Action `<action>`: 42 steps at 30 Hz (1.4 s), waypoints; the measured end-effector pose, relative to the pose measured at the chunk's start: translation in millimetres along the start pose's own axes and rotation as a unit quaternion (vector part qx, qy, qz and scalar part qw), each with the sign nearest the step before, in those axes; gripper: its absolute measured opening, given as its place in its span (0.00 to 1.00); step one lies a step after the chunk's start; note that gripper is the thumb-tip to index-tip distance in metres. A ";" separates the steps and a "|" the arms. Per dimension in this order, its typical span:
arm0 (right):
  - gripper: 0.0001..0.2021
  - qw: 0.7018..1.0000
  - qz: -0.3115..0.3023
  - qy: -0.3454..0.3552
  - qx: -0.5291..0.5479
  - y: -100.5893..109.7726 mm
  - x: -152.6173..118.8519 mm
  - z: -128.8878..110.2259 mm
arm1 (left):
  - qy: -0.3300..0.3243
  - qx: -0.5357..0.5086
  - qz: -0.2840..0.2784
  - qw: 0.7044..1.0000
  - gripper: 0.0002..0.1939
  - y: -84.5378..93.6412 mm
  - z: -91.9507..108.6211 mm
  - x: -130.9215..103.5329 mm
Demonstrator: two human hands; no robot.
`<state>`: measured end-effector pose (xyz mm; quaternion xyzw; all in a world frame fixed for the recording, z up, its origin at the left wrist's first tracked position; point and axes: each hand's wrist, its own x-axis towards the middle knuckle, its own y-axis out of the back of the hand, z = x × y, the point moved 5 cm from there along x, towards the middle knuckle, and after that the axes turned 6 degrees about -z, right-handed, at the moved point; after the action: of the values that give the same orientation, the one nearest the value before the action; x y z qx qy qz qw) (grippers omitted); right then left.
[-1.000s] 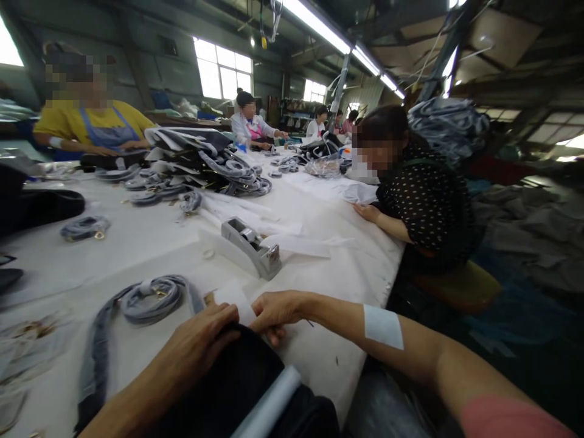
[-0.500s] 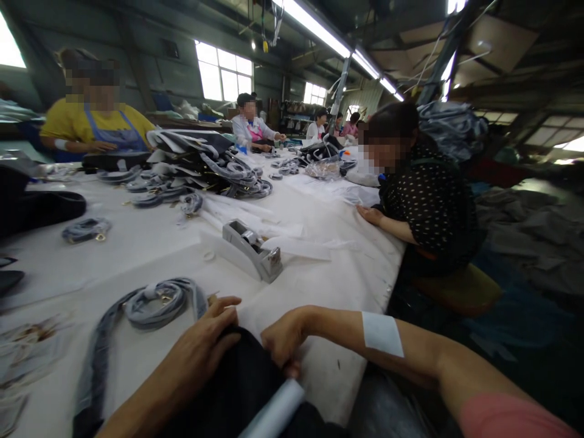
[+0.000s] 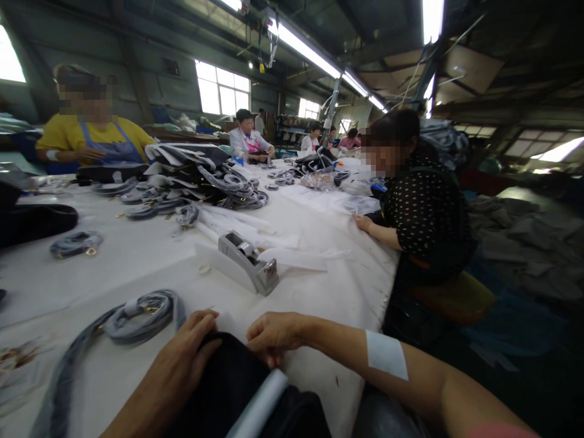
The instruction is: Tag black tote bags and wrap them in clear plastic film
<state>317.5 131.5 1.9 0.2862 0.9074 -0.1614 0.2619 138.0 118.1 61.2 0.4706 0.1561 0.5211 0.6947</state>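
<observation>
A black fabric bag [image 3: 228,377] lies close in front of me at the table edge, with a white paper roll or strip [image 3: 262,401] across it. My left hand [image 3: 194,353] is closed over its upper left edge, thumb on the near side. My right hand [image 3: 269,337] has its fingers curled in a pinch at the bag's upper right edge; its fingertips are partly hidden. Left of the bag lies a coiled strap [image 3: 137,325] in clear wrapping, bound with a white band. Beyond both hands stands a grey tape dispenser [image 3: 249,264].
White sheeting covers the table [image 3: 319,292]. A pile of black bags with wrapped straps [image 3: 201,176] stands farther back. Another wrapped strap [image 3: 77,243] lies at the left. A co-worker in a dotted top [image 3: 424,213] leans over the right edge; others sit farther along.
The view has shifted slightly, so the table things sit a little lower and more to the left. Both hands stay at the bag's upper edge, the right one still pinching.
</observation>
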 end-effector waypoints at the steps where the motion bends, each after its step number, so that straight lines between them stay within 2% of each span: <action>1: 0.07 0.999 0.035 0.029 0.014 5.8 -8.0 -1.4 | -0.004 -0.003 0.011 1.000 0.10 3.2 -1.3 0.0; 4: 0.10 0.995 0.087 0.051 0.007 16.3 -40.3 6.5 | -0.002 0.004 0.052 0.999 0.09 11.1 -3.3 -1.6; 7: 0.13 0.998 0.054 -0.012 0.021 12.7 -67.9 31.5 | 0.000 0.015 0.066 0.998 0.08 9.9 -2.0 -3.8; 10: 0.15 0.995 0.041 -0.041 0.084 5.3 -82.6 54.3 | -0.012 0.019 0.076 0.997 0.07 4.1 -0.7 -5.0; 15: 0.19 0.991 0.037 -0.052 0.119 -8.3 -90.2 72.7 | -0.024 0.021 0.087 0.996 0.05 -4.1 -5.1 -6.0; 20: 0.10 0.993 0.059 -0.091 0.049 -15.6 -94.7 74.6 | -0.027 0.015 0.099 0.995 0.08 -5.8 -11.6 -7.1; 23: 0.07 0.988 0.098 -0.110 0.050 -16.7 -91.8 75.8 | -0.022 0.012 0.103 0.994 0.08 -5.2 -13.7 -6.9; 26: 0.08 0.983 0.141 -0.091 0.076 -15.5 -87.3 76.5 | -0.010 0.009 0.097 0.995 0.08 -5.7 -13.8 -6.3; 30: 0.11 0.987 0.116 -0.094 0.058 -14.4 -87.8 78.9 | 0.004 0.007 0.097 0.995 0.12 -11.4 -17.7 -7.5; 33: 0.16 0.991 0.084 -0.102 0.020 -11.2 -97.1 83.7 | 0.022 0.000 0.087 0.996 0.16 -21.0 -31.1 -10.9; 36: 0.17 0.991 0.076 -0.107 0.013 -8.6 -109.2 96.2 | 0.038 -0.025 0.079 0.996 0.15 -29.6 -47.2 -15.2; 39: 0.13 0.987 0.131 -0.092 0.009 -5.8 -114.7 110.7 | 0.055 -0.049 0.058 0.996 0.13 -35.5 -56.2 -16.1; 42: 0.09 0.981 0.179 -0.071 -0.009 -5.8 -108.6 120.8 | 0.068 -0.057 0.036 0.995 0.12 -39.7 -58.0 -13.2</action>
<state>436.2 26.2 -33.5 0.4296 0.8221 -0.1231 0.3527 114.4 134.5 -4.2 0.3988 0.1557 0.5850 0.6888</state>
